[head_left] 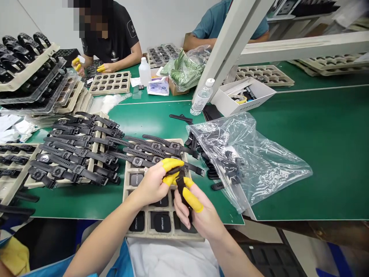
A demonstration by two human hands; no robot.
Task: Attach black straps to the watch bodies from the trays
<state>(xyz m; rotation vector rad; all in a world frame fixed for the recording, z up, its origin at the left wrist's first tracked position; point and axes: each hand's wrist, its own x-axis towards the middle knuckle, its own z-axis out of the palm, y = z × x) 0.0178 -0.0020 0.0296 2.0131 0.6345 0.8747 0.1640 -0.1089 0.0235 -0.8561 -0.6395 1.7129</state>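
Observation:
My left hand (pixel 155 181) and my right hand (pixel 198 204) meet over a beige compartment tray (pixel 175 236), with yellow finger covers on several fingertips. Between them is a black watch with its strap (pixel 181 184). My left fingers pinch its upper end, while my right fingers and thumb close around the strap lower down. The watch's body is mostly hidden by my fingers. Under my hands, the tray's near compartments hold black square-faced pieces (pixel 162 222). Strapped black watches (pixel 156 146) lie face down across its far rows.
On the left, another tray is heaped with strapped watches (pixel 77 169), and stacked trays (pixel 31 88) rise behind. To the right, a clear plastic bag (pixel 268 165) holds black straps. Farther back are a bottle (pixel 202 97), a white box (pixel 245 96), a post (pixel 227 50) and two co-workers.

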